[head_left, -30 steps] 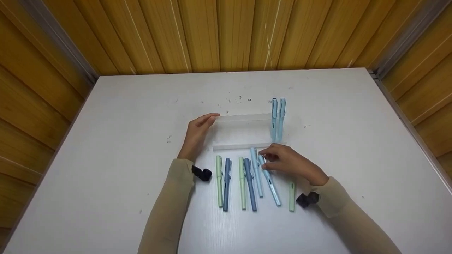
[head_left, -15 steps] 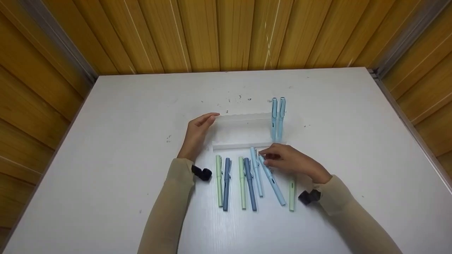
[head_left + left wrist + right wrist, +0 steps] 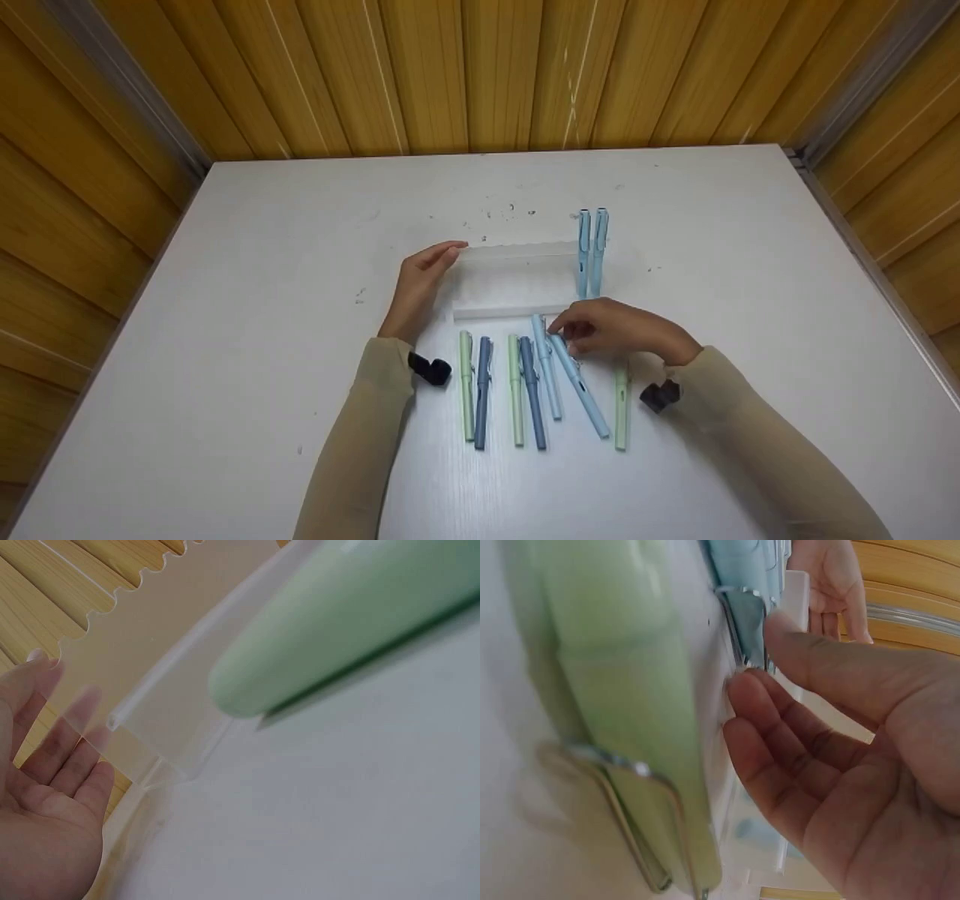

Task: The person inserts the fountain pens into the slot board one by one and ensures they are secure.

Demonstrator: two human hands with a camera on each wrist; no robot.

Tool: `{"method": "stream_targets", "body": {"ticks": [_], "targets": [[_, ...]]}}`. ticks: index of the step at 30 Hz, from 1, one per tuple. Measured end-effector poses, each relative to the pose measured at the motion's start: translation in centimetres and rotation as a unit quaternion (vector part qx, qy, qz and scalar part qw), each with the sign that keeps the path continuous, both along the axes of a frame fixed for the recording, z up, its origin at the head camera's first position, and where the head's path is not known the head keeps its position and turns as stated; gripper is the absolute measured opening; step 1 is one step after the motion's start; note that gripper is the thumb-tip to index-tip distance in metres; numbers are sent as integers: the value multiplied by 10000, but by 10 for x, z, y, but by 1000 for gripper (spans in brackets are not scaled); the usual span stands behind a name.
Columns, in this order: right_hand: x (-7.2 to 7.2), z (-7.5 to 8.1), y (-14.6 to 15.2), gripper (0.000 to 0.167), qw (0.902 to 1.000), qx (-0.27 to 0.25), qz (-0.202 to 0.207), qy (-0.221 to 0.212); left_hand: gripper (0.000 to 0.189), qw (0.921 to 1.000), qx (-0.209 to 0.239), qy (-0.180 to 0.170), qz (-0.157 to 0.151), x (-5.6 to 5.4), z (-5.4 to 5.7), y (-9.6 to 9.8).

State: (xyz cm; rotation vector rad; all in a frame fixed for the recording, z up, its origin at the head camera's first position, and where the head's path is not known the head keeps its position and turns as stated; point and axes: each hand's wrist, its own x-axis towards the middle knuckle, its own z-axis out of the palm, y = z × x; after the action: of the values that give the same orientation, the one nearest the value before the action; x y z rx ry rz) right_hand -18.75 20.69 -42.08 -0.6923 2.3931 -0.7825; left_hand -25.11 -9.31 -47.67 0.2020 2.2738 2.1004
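My left hand (image 3: 426, 289) holds the upper left corner of a clear pen stand (image 3: 517, 281) with a scalloped top edge. In the left wrist view, fingers (image 3: 75, 765) show behind and beside the clear panel (image 3: 150, 637). My right hand (image 3: 626, 328) pinches the cap end of a light blue pen (image 3: 585, 390) that slants on the table; the fingertips partly hide its cap. Another light blue pen (image 3: 546, 367) lies just left of it. Two light blue pens (image 3: 583, 247) stand upright at the stand's right end.
Left of the blue pens lie a green pen (image 3: 515, 390), a dark blue pen (image 3: 533, 394), another green pen (image 3: 466, 386) and another dark blue pen (image 3: 482, 394). A further green pen (image 3: 622, 409) lies under the right wrist. Yellow wood-look panels (image 3: 495, 75) border the white table (image 3: 262, 300).
The lower end of the gripped light blue pen has swung slightly right and the pen has turned a little. My right hand has risen slightly, showing more of the green pen. The left hand stays put.
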Motion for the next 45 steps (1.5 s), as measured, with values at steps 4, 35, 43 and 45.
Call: {"method": "stream_targets", "body": {"ticks": [4, 35, 43, 45], "targets": [[-5, 0, 0, 32, 10000, 37, 39, -67, 36, 10000, 24, 10, 19, 1, 0, 0], [-17, -6, 3, 23, 9973, 262, 662, 203, 30, 9989, 459, 3, 44, 0, -1, 1], [-17, -5, 4, 24, 9957, 151, 852, 339, 34, 9981, 619, -46, -45, -1, -3, 2], [-16, -5, 4, 24, 9953, 170, 883, 346, 33, 9983, 586, -36, -21, -1, -2, 2]]}}
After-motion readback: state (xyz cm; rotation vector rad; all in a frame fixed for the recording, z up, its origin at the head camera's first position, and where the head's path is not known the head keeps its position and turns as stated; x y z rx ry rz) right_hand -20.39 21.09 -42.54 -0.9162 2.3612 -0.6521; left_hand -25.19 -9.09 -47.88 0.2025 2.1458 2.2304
